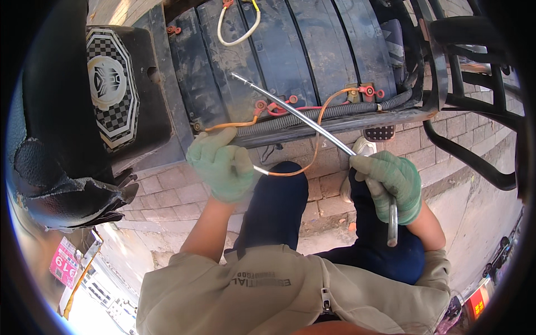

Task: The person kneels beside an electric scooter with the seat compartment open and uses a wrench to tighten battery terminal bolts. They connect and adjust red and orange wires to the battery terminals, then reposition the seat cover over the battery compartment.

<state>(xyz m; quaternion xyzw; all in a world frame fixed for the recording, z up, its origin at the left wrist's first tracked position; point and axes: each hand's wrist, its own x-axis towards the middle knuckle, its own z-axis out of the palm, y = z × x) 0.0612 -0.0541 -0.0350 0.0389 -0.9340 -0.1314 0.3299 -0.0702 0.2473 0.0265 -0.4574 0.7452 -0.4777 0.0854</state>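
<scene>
My left hand (pixel 222 166), in a green and cream glove, is closed at the near edge of the battery tray. From its fingers comes the white-sleeved end of an orange cable (pixel 301 169), which curves up to a red terminal (pixel 368 91). In my right hand (pixel 389 184), gloved the same way, is a long silver metal rod (pixel 304 119). The rod slants up and left across the cable, its narrow tip (pixel 233 75) over the batteries (pixel 296 50). A thick grey end of a bar (pixel 392 223) sticks out below my right fist.
Several dark batteries sit side by side in a black metal frame (pixel 413 111). Grey corrugated tubing (pixel 335 113) and red terminals (pixel 261 106) run along their near edge. A white cable loop (pixel 226 38) lies at the far side. Torn black padding (pixel 61 190) stands left, black bars (pixel 474 159) right.
</scene>
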